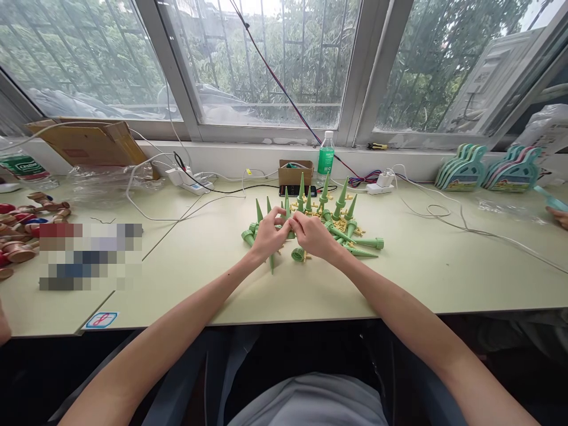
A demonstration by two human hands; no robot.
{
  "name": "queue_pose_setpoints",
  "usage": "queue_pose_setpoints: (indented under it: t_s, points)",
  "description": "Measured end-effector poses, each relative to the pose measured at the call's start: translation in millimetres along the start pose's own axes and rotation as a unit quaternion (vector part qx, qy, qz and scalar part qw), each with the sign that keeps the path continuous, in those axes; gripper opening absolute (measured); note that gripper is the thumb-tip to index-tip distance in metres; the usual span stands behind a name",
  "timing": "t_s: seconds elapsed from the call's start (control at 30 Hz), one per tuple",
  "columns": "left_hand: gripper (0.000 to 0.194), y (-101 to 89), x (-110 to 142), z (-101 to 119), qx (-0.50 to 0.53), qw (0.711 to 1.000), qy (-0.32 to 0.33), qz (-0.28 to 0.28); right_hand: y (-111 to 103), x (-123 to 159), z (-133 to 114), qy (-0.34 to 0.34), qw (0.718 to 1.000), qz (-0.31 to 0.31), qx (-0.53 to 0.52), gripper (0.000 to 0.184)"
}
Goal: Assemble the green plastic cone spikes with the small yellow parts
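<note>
1. Across the pale table [408, 284]: work apparently partway; finished count unclear.
2. Left hand [268, 235], right hand [314, 236]: fingertips narrow, together; cannot tell whether anything is held.
3. Green spikes [341, 201], around hands: several upright, others lying.
4. Yellow pieces [341, 225]: among spikes, seemingly unfitted.

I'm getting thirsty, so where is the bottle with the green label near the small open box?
In the head view, it stands upright at the window side, just right of the cardboard box.
</note>
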State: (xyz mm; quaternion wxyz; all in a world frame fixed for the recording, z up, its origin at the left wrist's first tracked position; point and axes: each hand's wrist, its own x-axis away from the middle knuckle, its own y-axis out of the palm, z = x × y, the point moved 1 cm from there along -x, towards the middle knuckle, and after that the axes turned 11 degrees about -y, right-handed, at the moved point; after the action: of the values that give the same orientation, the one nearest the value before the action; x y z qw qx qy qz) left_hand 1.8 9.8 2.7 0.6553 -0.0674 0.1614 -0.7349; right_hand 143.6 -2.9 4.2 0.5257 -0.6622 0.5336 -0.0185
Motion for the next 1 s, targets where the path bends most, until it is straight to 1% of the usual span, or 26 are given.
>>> queue_pose_setpoints:
  t_s: [0.53, 0.73, 0.9, 1.0]
  points:
    - [0.024, -0.2, 1.0, 1.3, -0.002, 1.0, 0.0, -0.002, -0.6, -0.1, -0.7, -0.001, 1.0, 0.003, -0.013, 0.026]
    - [0.025, -0.1, 0.7, 1.6, 0.001, 1.0, -0.009, -0.005, -0.5, -0.4, -0.2, 0.001, 1.0, -0.001, 0.003, 0.027]
    - [0.025, -0.1, -1.0, -1.4, -0.018, 0.999, -0.023, -0.025, 1.8, -0.1, 3.3, 0.006, 1.0, -0.019, 0.023, 0.026]
    - [0.022, 0.3, -2.5, -5.1, -0.048, 0.998, -0.009, -0.03, 2.8, 0.6, 4.6, 0.007, 0.999, -0.04, 0.035, 0.026]
